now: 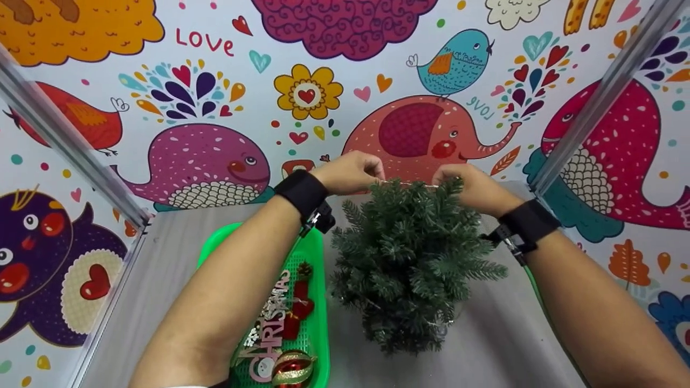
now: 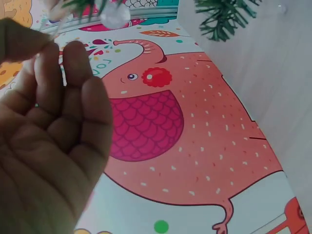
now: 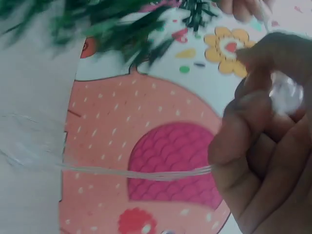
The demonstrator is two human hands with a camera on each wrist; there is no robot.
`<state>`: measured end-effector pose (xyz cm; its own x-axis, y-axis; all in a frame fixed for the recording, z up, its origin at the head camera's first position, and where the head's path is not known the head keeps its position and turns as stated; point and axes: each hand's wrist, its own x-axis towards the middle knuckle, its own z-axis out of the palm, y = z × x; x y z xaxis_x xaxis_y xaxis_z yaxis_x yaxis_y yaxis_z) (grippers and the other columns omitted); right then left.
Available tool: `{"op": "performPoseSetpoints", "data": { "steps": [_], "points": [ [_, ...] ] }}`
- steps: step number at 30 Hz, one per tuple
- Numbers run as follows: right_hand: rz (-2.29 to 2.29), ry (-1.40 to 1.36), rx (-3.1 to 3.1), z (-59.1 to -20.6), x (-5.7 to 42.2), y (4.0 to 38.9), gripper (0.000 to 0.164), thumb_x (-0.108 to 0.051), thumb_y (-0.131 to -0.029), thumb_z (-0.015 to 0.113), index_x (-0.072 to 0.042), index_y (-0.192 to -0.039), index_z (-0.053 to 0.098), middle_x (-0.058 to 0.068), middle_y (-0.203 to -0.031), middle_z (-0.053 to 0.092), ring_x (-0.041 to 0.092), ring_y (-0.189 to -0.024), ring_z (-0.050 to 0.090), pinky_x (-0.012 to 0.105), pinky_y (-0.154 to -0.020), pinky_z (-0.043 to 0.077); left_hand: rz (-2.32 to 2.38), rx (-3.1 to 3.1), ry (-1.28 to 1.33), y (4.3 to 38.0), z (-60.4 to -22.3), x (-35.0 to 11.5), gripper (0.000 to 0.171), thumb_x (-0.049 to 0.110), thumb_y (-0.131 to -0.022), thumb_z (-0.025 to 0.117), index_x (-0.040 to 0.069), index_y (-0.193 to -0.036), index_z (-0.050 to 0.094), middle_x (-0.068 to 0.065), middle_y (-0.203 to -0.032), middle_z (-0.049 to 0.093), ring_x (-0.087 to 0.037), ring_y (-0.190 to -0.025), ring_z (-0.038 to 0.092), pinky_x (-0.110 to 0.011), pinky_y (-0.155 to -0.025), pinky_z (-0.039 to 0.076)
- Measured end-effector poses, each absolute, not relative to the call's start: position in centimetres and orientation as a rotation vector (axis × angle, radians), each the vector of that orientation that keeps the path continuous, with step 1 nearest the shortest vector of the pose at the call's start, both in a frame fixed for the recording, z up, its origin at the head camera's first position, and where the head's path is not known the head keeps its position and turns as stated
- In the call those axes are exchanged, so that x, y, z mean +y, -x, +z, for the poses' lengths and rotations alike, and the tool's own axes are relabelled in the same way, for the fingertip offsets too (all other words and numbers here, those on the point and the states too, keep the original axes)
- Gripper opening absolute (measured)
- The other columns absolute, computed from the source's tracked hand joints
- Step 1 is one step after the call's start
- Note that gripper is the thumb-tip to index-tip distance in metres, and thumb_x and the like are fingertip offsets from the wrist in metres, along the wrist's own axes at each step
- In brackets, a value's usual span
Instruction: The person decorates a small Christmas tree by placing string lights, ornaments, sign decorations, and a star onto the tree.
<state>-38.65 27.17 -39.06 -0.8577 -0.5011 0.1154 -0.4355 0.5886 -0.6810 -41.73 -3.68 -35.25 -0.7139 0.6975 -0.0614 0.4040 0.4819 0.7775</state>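
A small green artificial Christmas tree [image 1: 409,258] stands on the grey table, seen from above in the head view. Behind its top, my left hand [image 1: 350,173] pinches a thin clear wire between thumb and forefinger, and a round clear bulb [image 2: 115,15] hangs near the fingertips. On the tree's other side my right hand [image 1: 469,186] grips the same kind of wire with curled fingers. Through the right palm runs the string-light wire [image 3: 136,174], and a clear bulb [image 3: 286,92] shows among the fingers. Between both hands the string stretches across the treetop.
To the tree's left sits a green plastic basket [image 1: 323,323] holding a pink Christmas sign [image 1: 274,323], a red-and-gold bauble [image 1: 292,369], red bows [image 1: 303,307] and a small pine cone [image 1: 304,269]. Printed panels with metal frame bars [image 1: 598,97] enclose the table's back and sides.
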Motion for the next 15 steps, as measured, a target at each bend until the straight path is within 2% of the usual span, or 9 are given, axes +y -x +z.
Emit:
{"op": "performPoseSetpoints", "data": {
  "steps": [4, 6, 10, 15],
  "points": [
    [-1.134, 0.722, 2.723, -40.3, 29.4, 38.5, 0.01, 0.001, -0.101, 0.059, -0.007, -0.106, 0.062, 0.001, -0.082, 0.047, 0.011, -0.064, 0.038, 0.027, -0.064, 0.038, 1.134, 2.357, -0.904, 41.5, -35.8, -4.6, 0.012, 0.012, -0.102, 0.058, 0.013, -0.093, 0.066, 0.006, -0.083, 0.06, -0.014, -0.075, 0.047, -0.029, -0.074, 0.04],
    [-1.173, 0.722, 2.718, -40.9, 30.5, 38.4, 0.002, -0.007, -0.104, 0.061, -0.006, -0.103, 0.063, 0.002, -0.08, 0.049, 0.012, -0.065, 0.043, 0.027, -0.064, 0.041, 1.149, 2.362, -0.89, 41.5, -36.1, -5.0, 0.012, 0.011, -0.101, 0.057, 0.013, -0.093, 0.066, 0.005, -0.084, 0.06, -0.015, -0.078, 0.048, -0.03, -0.075, 0.04],
    [-1.25, 0.684, 2.705, -41.7, 32.3, 38.0, 0.007, -0.009, -0.103, 0.062, -0.008, -0.102, 0.069, 0.006, -0.079, 0.059, 0.012, -0.064, 0.051, 0.025, -0.06, 0.047, 1.127, 2.373, -0.878, 41.3, -36.4, -5.5, 0.012, 0.011, -0.1, 0.057, 0.015, -0.091, 0.064, 0.004, -0.085, 0.058, -0.016, -0.078, 0.046, -0.031, -0.076, 0.039],
    [-1.263, 0.602, 2.668, -42.3, 33.6, 37.5, 0.008, -0.01, -0.103, 0.061, -0.007, -0.104, 0.068, 0.006, -0.08, 0.064, 0.017, -0.07, 0.063, 0.026, -0.067, 0.056, 1.117, 2.369, -0.891, 41.2, -36.8, -5.8, 0.014, 0.01, -0.099, 0.056, 0.017, -0.087, 0.059, 0.003, -0.082, 0.053, -0.017, -0.074, 0.042, -0.031, -0.073, 0.036]
  ]
}}
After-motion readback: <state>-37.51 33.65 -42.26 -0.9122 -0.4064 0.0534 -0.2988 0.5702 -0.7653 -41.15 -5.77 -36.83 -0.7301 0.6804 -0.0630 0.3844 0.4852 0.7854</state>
